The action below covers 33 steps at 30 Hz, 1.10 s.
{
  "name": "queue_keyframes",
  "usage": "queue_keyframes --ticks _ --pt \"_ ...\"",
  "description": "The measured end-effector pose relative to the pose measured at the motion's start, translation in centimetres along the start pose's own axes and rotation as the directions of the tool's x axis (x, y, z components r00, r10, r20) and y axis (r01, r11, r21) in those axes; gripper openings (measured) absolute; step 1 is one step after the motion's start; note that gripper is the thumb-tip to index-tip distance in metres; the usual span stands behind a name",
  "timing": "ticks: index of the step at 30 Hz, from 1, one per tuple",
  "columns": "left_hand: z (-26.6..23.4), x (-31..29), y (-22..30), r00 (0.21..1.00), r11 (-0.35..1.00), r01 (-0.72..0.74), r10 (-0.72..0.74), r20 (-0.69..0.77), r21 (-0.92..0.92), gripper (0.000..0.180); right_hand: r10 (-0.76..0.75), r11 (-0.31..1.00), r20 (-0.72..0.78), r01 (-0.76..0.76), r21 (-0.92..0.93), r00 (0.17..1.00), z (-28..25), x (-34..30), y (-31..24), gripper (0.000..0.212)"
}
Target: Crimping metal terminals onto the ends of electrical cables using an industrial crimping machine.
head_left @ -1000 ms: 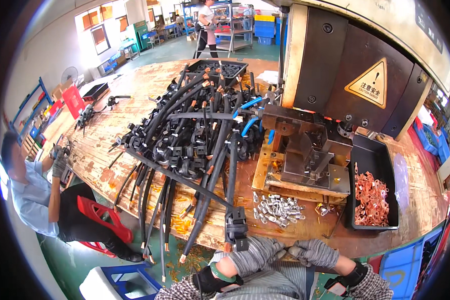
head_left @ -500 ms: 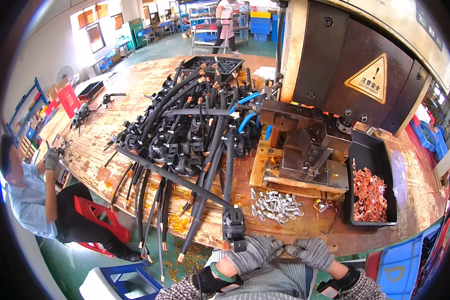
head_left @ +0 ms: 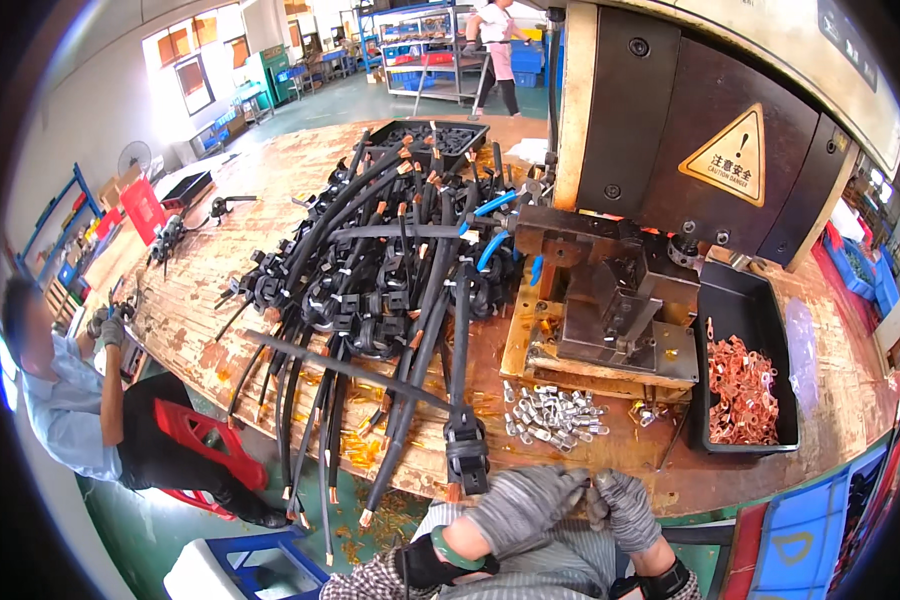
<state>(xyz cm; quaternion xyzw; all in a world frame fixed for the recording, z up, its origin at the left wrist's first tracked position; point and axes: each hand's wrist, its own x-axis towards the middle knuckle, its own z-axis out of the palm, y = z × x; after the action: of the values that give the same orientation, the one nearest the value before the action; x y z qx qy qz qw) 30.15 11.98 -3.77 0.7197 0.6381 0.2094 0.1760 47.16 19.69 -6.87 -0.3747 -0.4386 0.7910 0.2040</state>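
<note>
My left hand (head_left: 526,508), in a grey knitted glove, is closed at the bench's front edge, its thumb and fingers pressed together. Close beside it, my right hand (head_left: 626,508), gloved alike, is closed too, fingertips nearly meeting the left's. Whatever they hold, if anything, is too small or hidden to make out. Left of my left hand, a black cable clamp (head_left: 465,452) sits on a thick black cable (head_left: 355,368), a copper end showing beneath. Beyond my hands lies a pile of silver cable lugs (head_left: 555,415).
A press (head_left: 630,300) with a warning triangle stands behind the lugs. Right of it, a black tray (head_left: 705,440) holds copper-coloured lugs (head_left: 740,390). Black cables and clamps (head_left: 370,300) heap at left. A co-worker (head_left: 70,400) sits far left; another person (head_left: 495,50) stands behind.
My hands have drawn slightly apart at the fingertips, and the right one has turned more upright. The cable and clamp shifted slightly. The person at the back moved right.
</note>
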Motion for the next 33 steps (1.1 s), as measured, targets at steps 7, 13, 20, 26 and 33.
queue_keyframes --ticks 7,13,20,26,33 --pt "1.1 0.3 -0.3 0.98 0.987 -0.158 0.158 -0.122 0.011 0.029 0.011 1.0 -0.052 -0.012 -0.015 0.999 -0.3 0.5 0.4 0.031" --pt "1.8 -0.3 0.1 0.988 0.993 -0.12 0.118 -0.098 -0.017 0.03 -0.763 0.064 0.27 0.485 -0.872 0.587 -0.8 4.2 -2.0 0.025" --pt "2.3 -0.4 -0.3 0.965 0.979 -0.199 0.204 -0.165 0.045 0.032 -0.46 -0.29 0.397 0.289 -0.912 0.794 0.5 6.7 -2.8 0.029" --pt "3.5 -0.2 -0.4 0.922 0.942 -0.273 0.314 -0.228 0.194 0.029 -0.444 -0.414 0.408 0.221 -0.883 0.798 1.0 6.9 -3.1 0.026" --pt "4.0 -0.2 0.7 0.966 0.975 -0.202 0.215 -0.144 0.096 0.024 -0.481 -0.33 0.44 0.308 -0.892 0.758 1.2 6.5 -3.3 0.024"
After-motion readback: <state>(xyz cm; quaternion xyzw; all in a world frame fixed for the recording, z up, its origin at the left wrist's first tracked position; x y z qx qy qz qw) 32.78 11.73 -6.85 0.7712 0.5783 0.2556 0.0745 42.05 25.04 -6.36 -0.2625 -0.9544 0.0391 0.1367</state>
